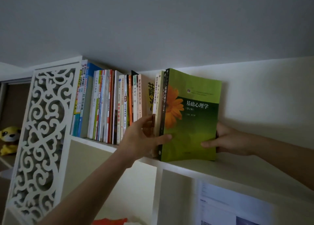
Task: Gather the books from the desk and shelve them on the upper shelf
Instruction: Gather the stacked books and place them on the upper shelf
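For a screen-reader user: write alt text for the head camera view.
Two hands stand a green book upright on the upper shelf: the left hand grips its spine side, the right hand its outer edge. A row of books stands to its left, beside a white carved panel.

White carved lattice panel (pixel 42 122), yellow plush toy (pixel 9 138), wall poster (pixel 234 206)

right hand (pixel 227 139): fingers hidden behind green book (pixel 192 122) | orange object (pixel 108 221): cut by bottom edge | wall sheet (pixel 234 206): print unreadable
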`<state>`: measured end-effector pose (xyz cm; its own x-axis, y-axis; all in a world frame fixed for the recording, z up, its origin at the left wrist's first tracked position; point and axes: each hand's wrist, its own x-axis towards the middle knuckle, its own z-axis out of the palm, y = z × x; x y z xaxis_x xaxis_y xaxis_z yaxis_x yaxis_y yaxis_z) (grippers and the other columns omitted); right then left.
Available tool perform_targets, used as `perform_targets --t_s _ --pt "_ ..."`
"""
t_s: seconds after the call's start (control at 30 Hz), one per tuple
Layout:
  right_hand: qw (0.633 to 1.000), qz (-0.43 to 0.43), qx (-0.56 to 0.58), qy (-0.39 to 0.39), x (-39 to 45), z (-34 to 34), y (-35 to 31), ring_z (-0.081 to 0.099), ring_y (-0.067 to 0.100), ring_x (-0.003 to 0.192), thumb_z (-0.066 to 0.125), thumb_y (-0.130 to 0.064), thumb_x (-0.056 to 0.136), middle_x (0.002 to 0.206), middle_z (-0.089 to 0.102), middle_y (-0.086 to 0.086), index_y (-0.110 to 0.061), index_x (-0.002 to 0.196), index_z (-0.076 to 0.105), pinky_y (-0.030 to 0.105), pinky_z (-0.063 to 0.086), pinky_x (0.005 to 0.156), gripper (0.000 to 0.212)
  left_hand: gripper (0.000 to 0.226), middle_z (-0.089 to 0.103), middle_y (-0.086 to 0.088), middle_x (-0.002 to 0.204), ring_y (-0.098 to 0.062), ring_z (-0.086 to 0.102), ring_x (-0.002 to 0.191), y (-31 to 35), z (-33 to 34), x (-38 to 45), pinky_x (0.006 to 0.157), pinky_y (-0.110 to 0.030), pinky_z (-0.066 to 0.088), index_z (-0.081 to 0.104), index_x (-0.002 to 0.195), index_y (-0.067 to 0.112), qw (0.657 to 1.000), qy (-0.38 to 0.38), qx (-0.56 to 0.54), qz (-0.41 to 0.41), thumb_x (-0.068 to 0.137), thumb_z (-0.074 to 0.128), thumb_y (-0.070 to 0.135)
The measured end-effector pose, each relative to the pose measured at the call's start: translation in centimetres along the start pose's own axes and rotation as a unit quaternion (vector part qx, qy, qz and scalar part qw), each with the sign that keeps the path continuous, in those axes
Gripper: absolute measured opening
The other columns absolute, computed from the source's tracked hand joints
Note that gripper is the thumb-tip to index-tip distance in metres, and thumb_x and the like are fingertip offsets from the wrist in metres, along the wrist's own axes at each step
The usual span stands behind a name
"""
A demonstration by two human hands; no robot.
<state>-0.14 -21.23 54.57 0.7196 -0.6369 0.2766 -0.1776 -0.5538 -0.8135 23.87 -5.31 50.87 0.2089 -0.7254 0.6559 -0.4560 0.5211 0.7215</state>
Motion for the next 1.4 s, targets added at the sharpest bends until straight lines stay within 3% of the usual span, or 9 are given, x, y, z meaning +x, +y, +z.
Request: perform_targets --t_s 0.2,0.33,0.43,0.6,0.67,0.77,1.0,1.23,1.4 --pt "0.997 0.003 0.048 -0.065 4.2 0.8 0.2 0.058 0.027 0.122 0.063 0.015 0.081 0.132 0.061 0.009 -0.018 0.138 0.043 0.044 0.052 0.095 0.07 0.085 0.061 0.011 0.111 -0.01 0.06 0.098 -1.0 0.4 0.4 0.084 -0.034 0.057 0.056 0.123 0.026 0.972 0.107 0.206 0.043 0.053 0.069 0.072" --pt "0.987 -0.011 -0.135 0.09 3.6 2.3 -1.1 0.066 0.024 0.098 0.081 -0.002 0.074 0.121 0.065 0.01 -0.023 0.138 0.035 0.025 0.057 0.064 0.082 0.085 0.058 0.007 0.12 -0.011 0.057 0.105 -1.5 0.2 0.4 0.086 -0.028 0.053 0.049 0.132 0.025 0.963 0.115 0.236 0.064 0.06 0.074 0.063" --pt "0.92 -0.032 -0.362 0.146 2.1 3.6 -2.3 0.062 0.024 0.102 0.09 -0.037 0.06 0.124 0.055 0.003 -0.024 0.15 0.009 0.028 0.049 0.084 0.122 0.09 0.053 0.011 0.122 -0.008 0.056 0.107 -1.8 -1.0 0.0 0.083 -0.021 0.053 0.034 0.143 0.029 0.969 0.056 0.23 0.074 0.067 0.08 0.044" --pt "0.965 -0.041 -0.257 0.037 1.0 8.1 -4.4 0.042 0.012 0.134 0.079 -0.08 0.031 0.15 0.037 -0.015 -0.043 0.15 -0.007 0.034 0.039 0.111 0.151 0.101 0.03 0.004 0.148 -0.011 0.045 0.123 -2.2 -2.4 -0.4 0.097 -0.017 0.043 0.029 0.148 0.028 0.901 0.068 0.385 0.188 0.064 0.085 0.022" --pt "0.951 -0.071 -0.296 0.053 1.5 9.8 -4.7 0.04 0.013 0.136 0.078 -0.078 0.041 0.155 0.031 -0.012 -0.044 0.149 -0.012 0.034 0.038 0.111 0.145 0.103 0.019 0.009 0.157 -0.008 0.026 0.138 -2.3 -2.6 0.0 0.108 -0.029 0.031 0.025 0.15 0.028 0.871 0.063 0.431 0.226 0.066 0.084 0.026" --pt "0.938 -0.084 -0.331 0.053 2.4 10.5 -4.4 0.044 0.017 0.133 0.08 -0.065 0.057 0.155 0.032 -0.007 -0.042 0.146 -0.025 0.033 0.042 0.108 0.14 0.102 0.014 0.014 0.155 0.001 0.01 0.139 -2.7 -3.0 1.0 0.11 -0.021 0.012 0.023 0.149 0.025 0.851 0.054 0.459 0.249 0.067 0.083 0.027" --pt "0.954 -0.064 -0.289 0.053 3.2 9.8 -3.8 0.044 0.018 0.133 0.08 -0.069 0.04 0.153 0.033 -0.01 -0.053 0.14 -0.026 0.035 0.043 0.107 0.147 0.101 0.024 0.002 0.155 -0.011 0.015 0.142 -3.5 -2.1 1.9 0.111 -0.037 0.016 0.032 0.147 0.012 0.843 0.061 0.457 0.276 0.063 0.086 0.026" --pt "0.943 -0.046 -0.321 0.071 2.8 11.0 -4.3 0.047 0.019 0.128 0.083 -0.037 0.07 0.156 0.027 -0.003 -0.045 0.137 -0.037 0.032 0.044 0.105 0.138 0.1 0.022 0.0 0.157 -0.014 0.012 0.145 -4.6 -2.2 2.1 0.111 -0.041 0.022 0.031 0.148 0.016 0.834 0.066 0.467 0.286 0.065 0.085 0.028" --pt "0.948 -0.045 -0.308 0.069 2.7 10.8 -4.6 0.042 0.019 0.134 0.085 -0.042 0.067 0.157 0.025 -0.004 -0.049 0.139 -0.033 0.035 0.041 0.109 0.138 0.102 0.01 0.01 0.159 -0.007 0.004 0.146 -4.4 -3.0 2.1 0.113 -0.039 0.019 0.023 0.15 0.027 0.852 0.019 0.456 0.258 0.068 0.083 0.029"
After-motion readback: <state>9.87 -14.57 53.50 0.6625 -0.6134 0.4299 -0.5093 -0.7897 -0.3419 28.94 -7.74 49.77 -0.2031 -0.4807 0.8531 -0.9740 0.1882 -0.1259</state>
